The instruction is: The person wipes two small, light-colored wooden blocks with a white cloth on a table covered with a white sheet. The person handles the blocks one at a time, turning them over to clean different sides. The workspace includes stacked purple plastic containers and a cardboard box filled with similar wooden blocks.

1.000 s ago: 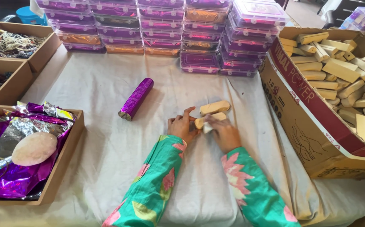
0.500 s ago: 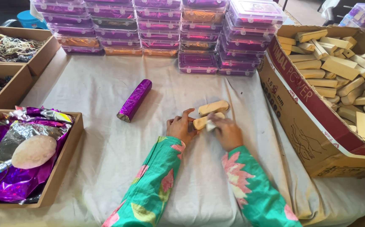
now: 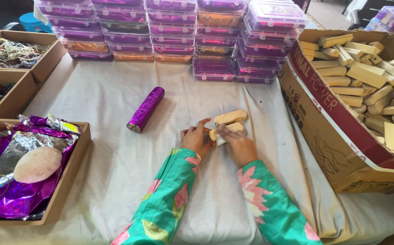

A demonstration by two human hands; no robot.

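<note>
Both hands — left hand (image 3: 196, 139), right hand (image 3: 237, 144) — grip one tan rounded wooden block (image 3: 226, 128) mid-table on white cloth (image 3: 106, 104); second tan block (image 3: 231, 117) touching just beyond; purple foil roll (image 3: 146, 109) left.

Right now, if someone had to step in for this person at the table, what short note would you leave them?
Left hand: on the white cloth, fingers touching the end of a pale wooden block.
Right hand: lies over that same block, gripping it.
A second wooden block lies just behind, touching or nearly so.
A purple foil-wrapped roll lies to the left on the cloth, apart from the hands.
Big cardboard box at right holds many bare blocks.
Tray at left holds purple foil sheets.
Done: one wrapped roll shows. Left: both blocks by the hands are unwrapped.
</note>
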